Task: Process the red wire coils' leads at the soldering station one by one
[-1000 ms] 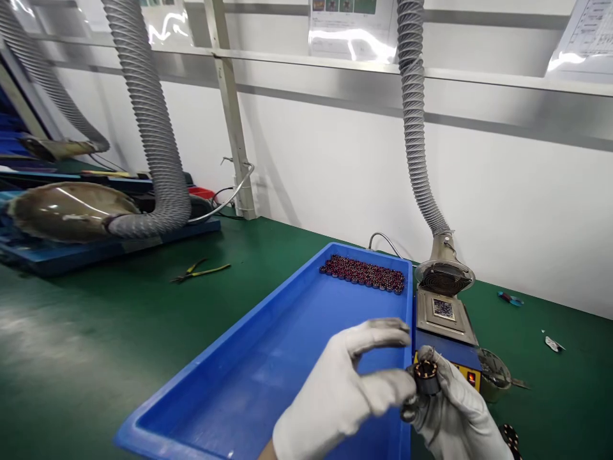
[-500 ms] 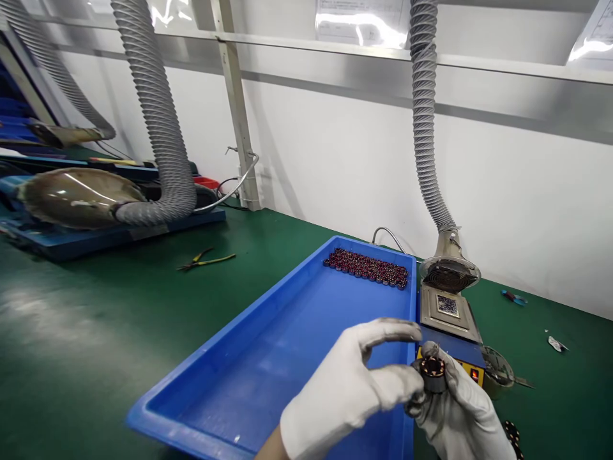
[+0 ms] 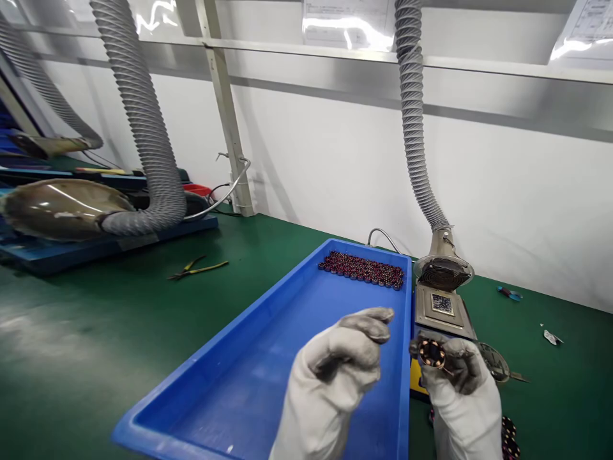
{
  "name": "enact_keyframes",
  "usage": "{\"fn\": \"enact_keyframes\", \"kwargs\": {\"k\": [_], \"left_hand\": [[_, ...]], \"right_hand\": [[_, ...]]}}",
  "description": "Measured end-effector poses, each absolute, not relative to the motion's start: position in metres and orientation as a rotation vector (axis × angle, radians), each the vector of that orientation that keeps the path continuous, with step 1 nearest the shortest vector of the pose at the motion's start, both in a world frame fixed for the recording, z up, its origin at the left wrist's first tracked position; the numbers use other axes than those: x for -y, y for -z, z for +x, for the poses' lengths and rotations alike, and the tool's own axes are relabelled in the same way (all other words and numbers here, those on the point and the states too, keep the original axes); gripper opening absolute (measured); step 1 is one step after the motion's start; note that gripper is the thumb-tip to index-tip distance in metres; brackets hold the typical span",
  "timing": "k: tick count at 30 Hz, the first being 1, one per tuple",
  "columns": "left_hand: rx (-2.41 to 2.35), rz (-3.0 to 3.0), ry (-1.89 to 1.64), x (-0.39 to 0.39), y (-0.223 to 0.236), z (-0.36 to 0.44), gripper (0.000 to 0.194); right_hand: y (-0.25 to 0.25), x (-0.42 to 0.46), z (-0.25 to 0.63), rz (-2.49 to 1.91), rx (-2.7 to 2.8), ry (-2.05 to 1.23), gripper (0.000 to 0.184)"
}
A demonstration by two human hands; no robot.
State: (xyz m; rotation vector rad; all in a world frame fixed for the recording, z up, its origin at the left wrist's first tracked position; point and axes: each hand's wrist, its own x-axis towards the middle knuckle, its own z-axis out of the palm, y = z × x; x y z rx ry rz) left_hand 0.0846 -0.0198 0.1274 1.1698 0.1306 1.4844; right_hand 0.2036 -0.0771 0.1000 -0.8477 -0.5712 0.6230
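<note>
My right hand (image 3: 464, 383), in a white glove with grey-stained fingertips, pinches a small black ring-shaped part (image 3: 431, 353). Copper-coloured spots line the ring's inner edge, and its open face is turned toward me. To the left, my left hand (image 3: 335, 364), gloved the same way, hangs over the blue tray (image 3: 268, 338) with its fingers curled in. Whether anything sits inside those fingers is hidden. At the tray's far end, several rows of small dark-red and black round parts (image 3: 361, 268) stand packed together. More black parts with copper spots (image 3: 510, 437) lie beside my right wrist.
Right of the tray stands a hot plate (image 3: 443, 310) under a fume-hose hood (image 3: 443, 268). A round strainer with a handle (image 3: 495, 361) is beside it. Pliers (image 3: 198, 267) lie on the green table (image 3: 230, 294) to the left; a small blue-handled tool (image 3: 509, 293) lies at right.
My left hand has drawn back left from the ring-shaped part, and its spread fingers have curled in. My right hand has tipped the part's open face toward me. The view has shifted slightly.
</note>
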Motion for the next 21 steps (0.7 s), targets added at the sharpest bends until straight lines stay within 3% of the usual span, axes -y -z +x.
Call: {"fn": "enact_keyframes", "kwargs": {"k": [4, 6, 9, 15, 21], "left_hand": [[-0.229, 1.149, -1.068, 0.016, -0.131, 0.088, 0.038], [-0.241, 1.170, -0.841, 0.017, -0.130, 0.095, 0.036], [-0.309, 1.075, -0.950, 0.021, -0.122, 0.106, 0.013], [-0.179, 0.826, -1.376, 0.014, -0.116, 0.097, 0.010], [-0.349, 0.937, -0.941, 0.016, -0.129, 0.094, 0.025]], "right_hand": [[-0.105, 0.083, 0.183, -0.908, 0.673, -0.247, 0.035], [-0.103, 0.083, 0.175, -0.992, 0.779, 0.031, 0.034], [-0.099, 0.081, 0.169, -1.041, 0.911, 0.230, 0.032], [-0.091, 0.073, 0.180, -1.041, 0.916, 0.452, 0.030], [-0.080, 0.070, 0.192, -0.998, 1.111, 0.648, 0.015]]}}
